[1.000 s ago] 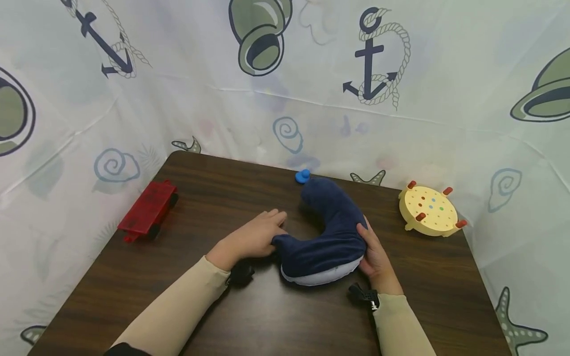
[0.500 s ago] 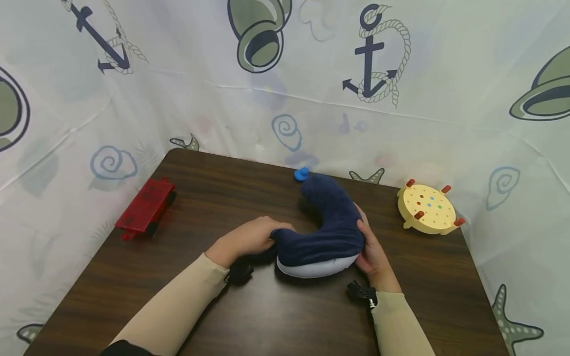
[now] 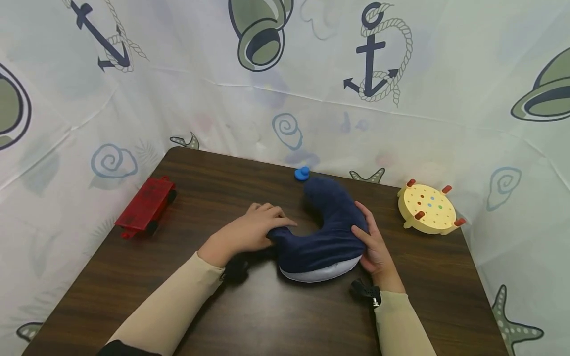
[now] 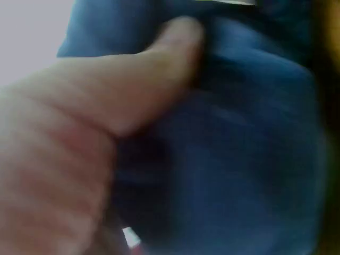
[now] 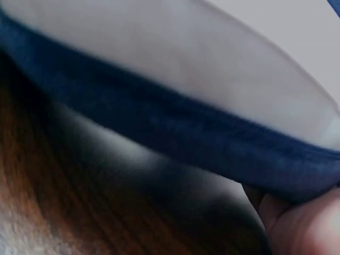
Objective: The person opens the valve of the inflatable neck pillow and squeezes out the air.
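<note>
A navy U-shaped neck pillow (image 3: 329,242) with a pale section along its near edge is held over the dark wooden table (image 3: 267,321). At its left end, my left hand (image 3: 249,232) grips the fabric; the left wrist view shows the thumb (image 4: 154,64) pressed on the blurred blue cloth (image 4: 239,154), with the fingers mostly hidden. On the right side, my right hand (image 3: 376,247) holds the curve, thumb on the near side. The right wrist view shows the pillow's pale area (image 5: 175,48), its navy border, and part of the hand (image 5: 308,228) at the lower corner.
A red toy wagon (image 3: 147,205) lies at the table's left. A small blue knobbed piece (image 3: 302,173) sits at the back edge, near the pillow's far end. At the right stands an upturned yellow round toy (image 3: 427,210) with red pegs. Patterned cloth (image 3: 222,113) hangs behind.
The left hand's fingers have shifted around the pillow's left end. The pillow has tilted and moved slightly; the right hand keeps its hold on the right side.
</note>
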### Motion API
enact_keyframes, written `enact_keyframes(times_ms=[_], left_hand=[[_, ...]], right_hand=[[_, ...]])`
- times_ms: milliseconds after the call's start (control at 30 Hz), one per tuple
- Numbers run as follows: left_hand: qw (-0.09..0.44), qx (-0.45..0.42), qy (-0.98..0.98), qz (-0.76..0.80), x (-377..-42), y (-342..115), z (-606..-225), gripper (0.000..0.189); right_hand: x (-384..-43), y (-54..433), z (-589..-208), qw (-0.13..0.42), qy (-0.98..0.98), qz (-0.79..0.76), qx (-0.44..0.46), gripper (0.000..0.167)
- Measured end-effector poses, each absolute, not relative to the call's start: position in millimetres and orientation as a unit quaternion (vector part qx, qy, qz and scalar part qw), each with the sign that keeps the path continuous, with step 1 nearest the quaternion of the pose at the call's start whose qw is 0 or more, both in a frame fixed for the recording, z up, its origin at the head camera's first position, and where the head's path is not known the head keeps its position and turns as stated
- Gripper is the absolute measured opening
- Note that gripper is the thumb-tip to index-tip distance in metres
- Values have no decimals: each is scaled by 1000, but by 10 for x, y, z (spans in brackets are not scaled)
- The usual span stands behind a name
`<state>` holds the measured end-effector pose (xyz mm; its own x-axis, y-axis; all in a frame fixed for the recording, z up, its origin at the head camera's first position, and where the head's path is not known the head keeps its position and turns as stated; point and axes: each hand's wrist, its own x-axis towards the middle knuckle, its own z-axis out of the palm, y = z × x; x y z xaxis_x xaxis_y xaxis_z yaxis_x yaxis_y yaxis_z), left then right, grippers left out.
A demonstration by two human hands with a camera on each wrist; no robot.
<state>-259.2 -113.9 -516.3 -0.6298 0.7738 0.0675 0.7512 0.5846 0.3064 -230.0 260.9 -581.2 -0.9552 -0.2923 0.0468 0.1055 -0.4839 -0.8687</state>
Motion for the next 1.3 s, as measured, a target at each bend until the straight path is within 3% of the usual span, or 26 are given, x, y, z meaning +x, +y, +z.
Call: enact_keyframes(times_ms=[233,367,467,600,667,833,967,1000,1100,1167,1300], left_hand=[[95,431,888,128,-2380,-1015,-5022,139],[92,440,889,83,-2362,-852,-5223,149],[68,437,894,77,-2384,-795,-5367,130],[58,454,881,119,-2428,-774,-5511,53],[63,465,873,133,-2449,-780,-5552,25],[63,477,864,146,-2472,-788,-5550,28],[54,475,872,106,-2436,-793,-5466,17],[59,470,875,97,-2429,-808,-5424,29],[85,435,892,92,-2446,-941,-5264,93],[119,388,908,105,-2497,-1087,-5143,123],[161,308,931,111,-2620,-1355,-5092,145]], right_hand=[[-2326,2607,-5832,112,508,-849,-93,71],[-2315,2611,-5820,121,503,-849,-107,73],[-2308,2599,-5813,121,499,-851,-111,74],[-2299,2570,-5819,125,499,-849,-117,72],[-2294,2554,-5823,130,502,-846,-124,72],[-2289,2522,-5818,123,510,-841,-135,75],[-2281,2517,-5823,108,505,-847,-126,75],[-2280,2520,-5826,104,503,-849,-121,74],[-2279,2536,-5837,95,505,-852,-100,73],[-2279,2553,-5846,90,512,-850,-84,70],[-2285,2581,-5859,76,522,-847,-65,67]])
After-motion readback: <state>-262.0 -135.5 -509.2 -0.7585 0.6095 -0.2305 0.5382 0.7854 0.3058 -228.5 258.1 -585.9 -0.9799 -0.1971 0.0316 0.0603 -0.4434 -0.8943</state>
